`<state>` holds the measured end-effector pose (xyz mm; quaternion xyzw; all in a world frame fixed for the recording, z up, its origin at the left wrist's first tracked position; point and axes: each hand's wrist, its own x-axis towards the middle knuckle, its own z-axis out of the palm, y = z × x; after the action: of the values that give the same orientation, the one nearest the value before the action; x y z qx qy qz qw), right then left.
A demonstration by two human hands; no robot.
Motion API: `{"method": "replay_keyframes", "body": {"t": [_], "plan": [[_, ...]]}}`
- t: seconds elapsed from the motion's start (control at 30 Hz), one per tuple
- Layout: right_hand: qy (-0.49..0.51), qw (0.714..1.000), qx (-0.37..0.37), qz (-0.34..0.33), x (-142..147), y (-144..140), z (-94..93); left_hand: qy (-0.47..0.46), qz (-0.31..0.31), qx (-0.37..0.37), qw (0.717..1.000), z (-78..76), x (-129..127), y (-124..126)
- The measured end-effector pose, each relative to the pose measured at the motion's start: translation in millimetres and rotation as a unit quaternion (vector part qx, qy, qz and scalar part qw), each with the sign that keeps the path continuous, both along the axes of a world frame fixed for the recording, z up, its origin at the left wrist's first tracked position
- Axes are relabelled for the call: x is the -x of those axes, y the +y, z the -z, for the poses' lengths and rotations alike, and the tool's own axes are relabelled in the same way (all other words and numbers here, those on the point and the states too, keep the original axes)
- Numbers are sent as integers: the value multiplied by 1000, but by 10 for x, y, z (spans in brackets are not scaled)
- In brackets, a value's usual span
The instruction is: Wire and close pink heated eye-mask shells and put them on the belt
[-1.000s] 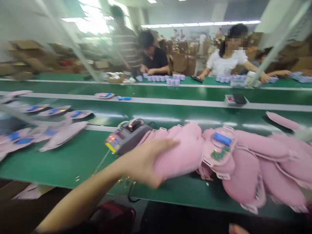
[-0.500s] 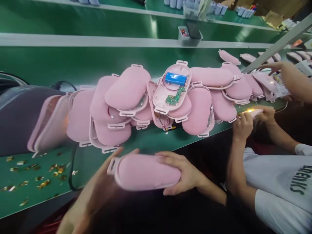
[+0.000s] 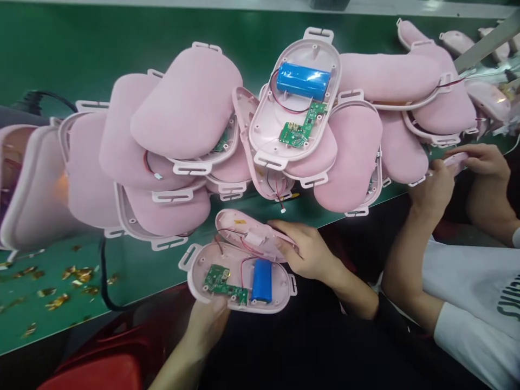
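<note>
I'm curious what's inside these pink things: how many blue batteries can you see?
2. One blue battery lies in the open shell on top of the pile on the green belt; the other battery sits in the opened shell held in the person's hands. More may be hidden inside closed shells.

Two blue battery cells show: one (image 3: 303,80) in the pile, one (image 3: 261,280) in the held shell. Two green circuit boards (image 3: 303,128) (image 3: 223,283). Four hands: two the person's (image 3: 207,319) (image 3: 309,250), two a co-worker's (image 3: 431,189) (image 3: 481,161).

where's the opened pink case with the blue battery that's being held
Low centre of the head view: the opened case sits between the left hand and right hand, below the pink pile.
</note>
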<state>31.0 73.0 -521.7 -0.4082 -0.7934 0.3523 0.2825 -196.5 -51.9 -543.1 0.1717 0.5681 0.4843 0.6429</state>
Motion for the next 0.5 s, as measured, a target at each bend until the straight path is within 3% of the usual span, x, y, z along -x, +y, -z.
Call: {"method": "replay_keyframes", "body": {"t": [0.17, 0.33, 0.5], "plan": [[-130, 980, -133, 67, 114, 65, 53, -18, -17, 10, 1000, -131, -40, 81], [-90, 977, -190, -18, 328, 183, -100, -13, -18, 0, 1000, -148, -70, 39], [-200, 964, -144, -97, 600, 347, -192, 39, -8, 2, 999, -199, -73, 101]]}}
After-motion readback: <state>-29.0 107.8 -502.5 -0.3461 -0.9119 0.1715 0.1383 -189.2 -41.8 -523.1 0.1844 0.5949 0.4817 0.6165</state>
